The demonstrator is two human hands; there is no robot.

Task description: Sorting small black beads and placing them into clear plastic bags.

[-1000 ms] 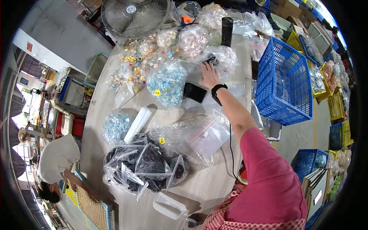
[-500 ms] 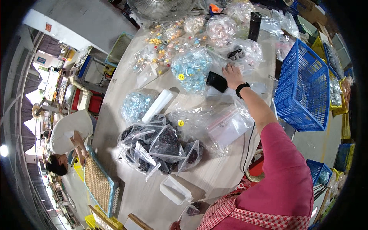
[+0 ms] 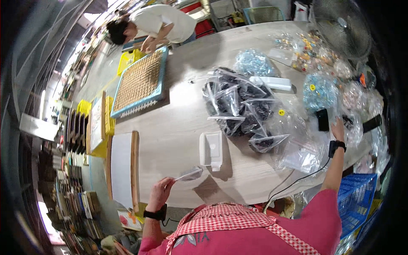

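My left hand is closed on the edge of a small clear plastic bag with dark bits in its far end, held over the table's near edge. At the right, my outstretched right hand has its fingers extended beside a black phone, over clear plastic packaging. Between the hands lies a white plastic scoop-like tray. Beyond it is a heap of clear bags with dark contents. A clear zip bag lies nearer my right forearm.
Bags of light-blue pieces and colourful small pieces lie at the far right, near a fan. A blue crate stands at the right. Across the table, a co-worker handles a blue-framed tray. A wood-edged board is at the left.
The view has swung left, so the table's contents sit farther right. My left hand and the small bag now show fully. My right hand stays by the phone.
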